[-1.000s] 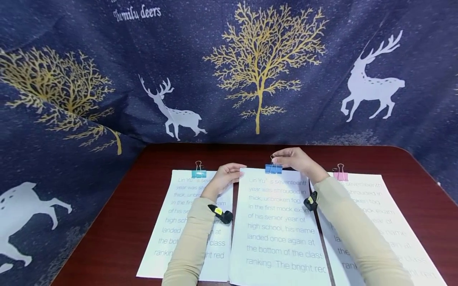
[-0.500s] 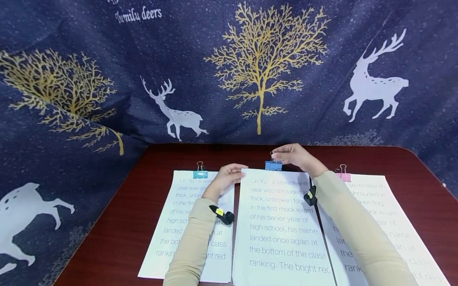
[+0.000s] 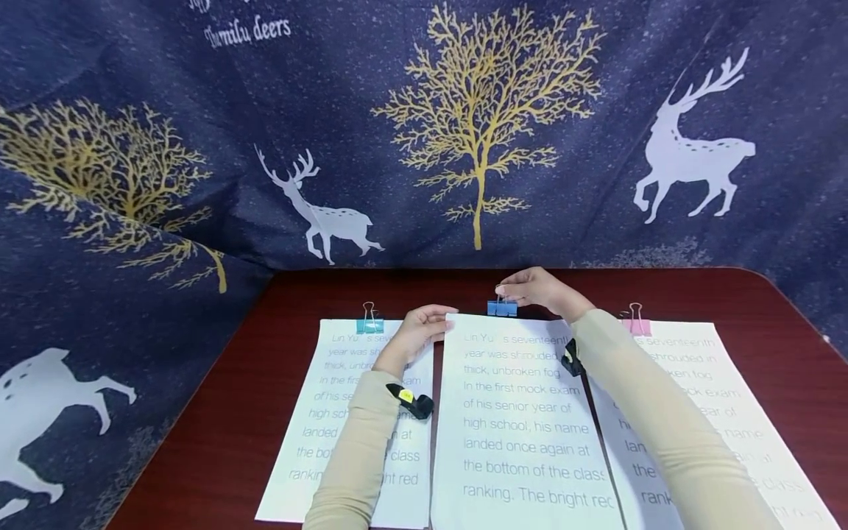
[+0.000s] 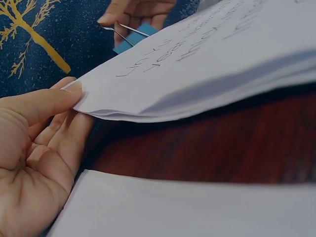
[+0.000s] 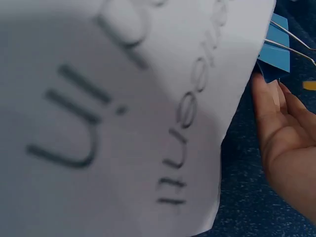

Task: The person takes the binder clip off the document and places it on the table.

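My left hand [image 3: 415, 335] pinches the top left corner of the middle paper stack [image 3: 523, 412]. In the left wrist view, thumb and fingers hold that corner raised off the table. My right hand [image 3: 539, 289] grips a blue binder clip [image 3: 502, 308] by its wire handles at the stack's top edge. The clip's blue body [image 5: 276, 54] shows just past the paper edge in the right wrist view. Whether its mouth still touches the sheets I cannot tell. The right fingertips are partly hidden behind the clip.
A left paper stack [image 3: 305, 442] bears a teal binder clip [image 3: 369, 325]. The right stack [image 3: 722, 412] has a pink binder clip [image 3: 637, 326], and my right sleeve covers part of that stack. The dark red table [image 3: 218, 412] ends at a blue deer-print cloth [image 3: 371, 147].
My right hand and the blue clip have shifted slightly up and away from the middle stack's top edge. The left hand keeps its pinch on the corner.
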A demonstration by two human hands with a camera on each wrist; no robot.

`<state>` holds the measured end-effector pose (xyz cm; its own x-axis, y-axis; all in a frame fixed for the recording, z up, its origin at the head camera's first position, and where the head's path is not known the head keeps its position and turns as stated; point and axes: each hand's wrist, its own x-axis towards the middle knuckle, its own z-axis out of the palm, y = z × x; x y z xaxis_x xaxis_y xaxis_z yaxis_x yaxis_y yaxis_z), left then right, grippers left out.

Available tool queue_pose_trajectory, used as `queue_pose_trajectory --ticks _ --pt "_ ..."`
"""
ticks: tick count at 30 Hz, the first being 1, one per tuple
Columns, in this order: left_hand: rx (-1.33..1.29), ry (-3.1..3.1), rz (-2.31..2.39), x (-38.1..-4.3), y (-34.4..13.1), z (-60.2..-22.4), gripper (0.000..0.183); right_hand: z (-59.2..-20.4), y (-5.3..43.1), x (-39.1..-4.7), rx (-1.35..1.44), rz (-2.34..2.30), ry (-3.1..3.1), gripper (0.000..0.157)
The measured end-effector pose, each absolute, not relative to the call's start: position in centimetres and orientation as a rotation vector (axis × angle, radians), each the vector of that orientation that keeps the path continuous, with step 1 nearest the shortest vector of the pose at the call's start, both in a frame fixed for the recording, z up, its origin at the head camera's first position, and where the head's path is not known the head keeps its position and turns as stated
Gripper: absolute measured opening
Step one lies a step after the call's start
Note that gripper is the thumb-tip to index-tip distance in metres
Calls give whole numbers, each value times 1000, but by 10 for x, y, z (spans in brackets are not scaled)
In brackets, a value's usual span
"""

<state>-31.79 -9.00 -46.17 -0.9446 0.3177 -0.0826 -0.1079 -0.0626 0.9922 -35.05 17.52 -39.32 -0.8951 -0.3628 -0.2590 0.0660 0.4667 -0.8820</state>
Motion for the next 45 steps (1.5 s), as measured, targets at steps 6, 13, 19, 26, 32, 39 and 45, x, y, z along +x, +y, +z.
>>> queue_pose_trajectory --ticks 6,13,19,26,32,39,45 --pt "225 1916 2077 -316 -91 -460 29 -403 173 -352 -259 -1370 2321 53" --pt "242 1913 2093 -316 -90 -458 28 -405 171 -356 -223 -1383 2305 60" --pt "225 1862 2113 -318 -93 -460 27 -405 169 -360 -200 -1405 2255 59" --pt "237 1866 2122 -317 -93 -462 27 -406 168 -360 -169 -1393 2287 58" --pt "263 1860 2141 -317 -94 -462 26 -407 168 -359 -211 -1385 2309 55" --pt "286 1849 2156 -318 -95 -463 26 -408 170 -358 -195 -1423 2309 56" --pt "273 1961 2146 -319 -89 -461 22 -410 175 -358 -173 -1417 2312 58"
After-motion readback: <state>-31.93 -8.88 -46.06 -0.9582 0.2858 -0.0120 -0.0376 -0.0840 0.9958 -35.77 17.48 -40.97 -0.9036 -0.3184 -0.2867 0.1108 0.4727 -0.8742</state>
